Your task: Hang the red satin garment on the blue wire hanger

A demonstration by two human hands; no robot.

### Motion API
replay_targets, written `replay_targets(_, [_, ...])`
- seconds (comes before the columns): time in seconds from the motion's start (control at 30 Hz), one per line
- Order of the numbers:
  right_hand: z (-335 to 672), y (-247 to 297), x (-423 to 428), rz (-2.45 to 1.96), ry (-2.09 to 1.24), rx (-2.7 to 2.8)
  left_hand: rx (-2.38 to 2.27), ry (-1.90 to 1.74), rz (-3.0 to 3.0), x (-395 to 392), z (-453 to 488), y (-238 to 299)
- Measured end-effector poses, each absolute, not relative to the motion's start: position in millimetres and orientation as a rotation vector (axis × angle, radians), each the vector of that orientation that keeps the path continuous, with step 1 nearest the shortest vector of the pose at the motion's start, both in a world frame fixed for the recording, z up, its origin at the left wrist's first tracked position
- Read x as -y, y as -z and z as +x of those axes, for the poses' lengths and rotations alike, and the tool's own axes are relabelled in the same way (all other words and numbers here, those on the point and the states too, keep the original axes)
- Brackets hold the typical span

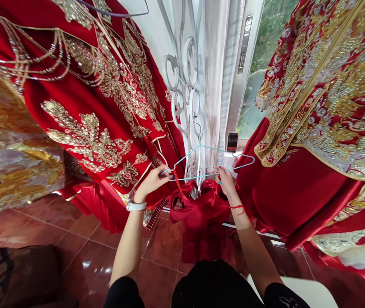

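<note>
A light blue wire clothes hanger spans the space between my two hands, its hook pointing up. My left hand is closed round the hanger's left end. A thin red strap loops over the bar beside those fingers. Below hangs a plain dark red garment, gathered at the top. My right hand pinches the lower bar right of the middle, above the garment's other shoulder. Whether it also grips red fabric I cannot tell.
Red costumes with gold beading hang close on the left, and a densely sequinned red jacket on the right. Ahead stands a white scrolled metal frame beside a window. A dark bag sits on the red tiled floor.
</note>
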State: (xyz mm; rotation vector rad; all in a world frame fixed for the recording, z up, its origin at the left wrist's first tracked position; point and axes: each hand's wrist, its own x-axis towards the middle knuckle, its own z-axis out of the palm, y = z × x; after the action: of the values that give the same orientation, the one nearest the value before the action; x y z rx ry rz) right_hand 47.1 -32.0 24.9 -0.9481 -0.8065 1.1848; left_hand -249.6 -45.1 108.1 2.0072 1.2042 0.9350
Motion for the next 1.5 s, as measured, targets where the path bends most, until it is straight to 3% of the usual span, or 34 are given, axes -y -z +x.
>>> replay_targets(0.17, [45.0,-24.3,30.8,-0.926,-1.179,0.808,-1.337,-1.297,1.968,56.1,-232.7,-86.0])
replay_targets(0.33, [45.7,-25.7,32.1,-0.937,-1.261,0.824,-1.48,-1.426,2.105,51.5,-218.3,-79.4])
replay_targets(0.6, [121.2,-13.1,57.0,-0.89,-1.319,0.882,-1.452,-1.319,2.141,38.7,-232.9,-79.3])
replay_targets(0.8, [188.2,-12.0,61.1,-1.003,-0.958,0.943,-1.454,-1.288,2.157,34.8,-239.8,-83.3])
replay_targets(1.07, [190.5,-49.1,32.7,-1.036,-0.683,1.166,-1.475,-1.261,2.181,39.6,-242.5,-87.7])
replay_targets(1.5, [186.5,-63.1,68.4,-1.054,-0.931,1.375,-1.417,-1.14,2.297,45.8,-260.7,-111.4])
